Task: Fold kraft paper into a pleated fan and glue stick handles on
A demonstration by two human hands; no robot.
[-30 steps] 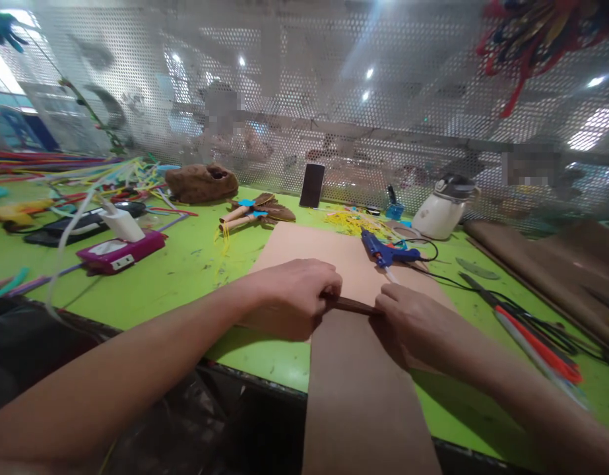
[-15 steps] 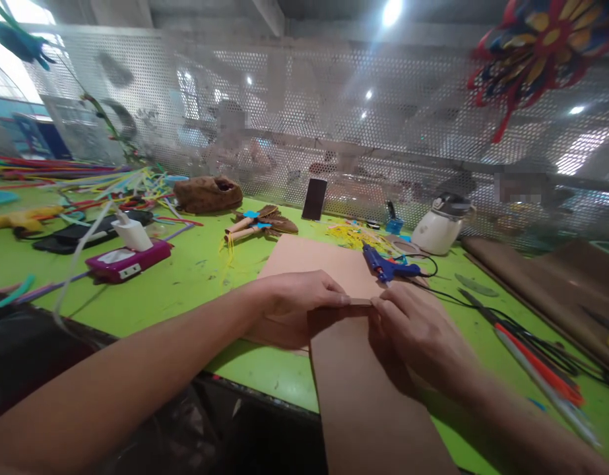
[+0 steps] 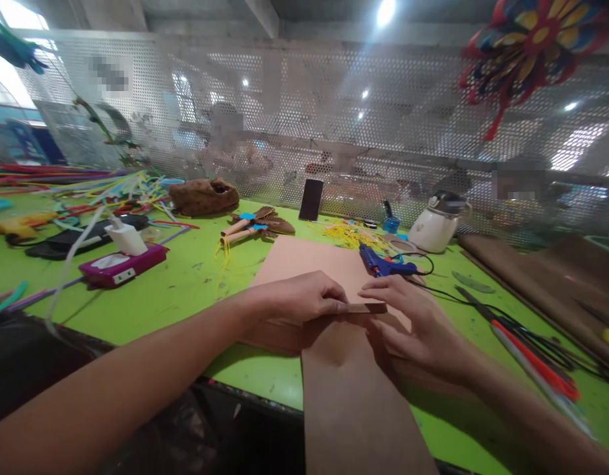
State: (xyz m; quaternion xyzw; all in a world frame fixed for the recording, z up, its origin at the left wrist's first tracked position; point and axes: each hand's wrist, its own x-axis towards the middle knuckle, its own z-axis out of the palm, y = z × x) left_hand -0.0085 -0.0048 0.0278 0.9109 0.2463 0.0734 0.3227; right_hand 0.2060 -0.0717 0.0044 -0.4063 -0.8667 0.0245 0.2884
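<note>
A long strip of brown sheet material [image 3: 358,389] hangs over the table's front edge, and its far end is folded up into a narrow flap [image 3: 366,308]. My left hand [image 3: 314,297] is closed, pinching the left end of that flap between thumb and fingers. Around the flap's right end, my right hand [image 3: 417,323] is open, thumb and fingers spread apart, gripping nothing. Beneath both hands lies a flat light-brown sheet [image 3: 304,257]. A blue glue gun [image 3: 383,262] rests at that sheet's far right corner, just beyond my right fingers.
Scissors with orange handles [image 3: 536,363] and a black cable [image 3: 512,316] lie at right, beside folded brown material [image 3: 542,277]. A cream kettle [image 3: 435,224] and a propped phone [image 3: 311,199] stand behind. Left are a purple power strip [image 3: 123,265] and a brown shoe-like object [image 3: 204,197].
My right hand has opened and let go of the flap's right end, its fingers now spread. My left hand keeps its pinch. The view has shifted slightly.
</note>
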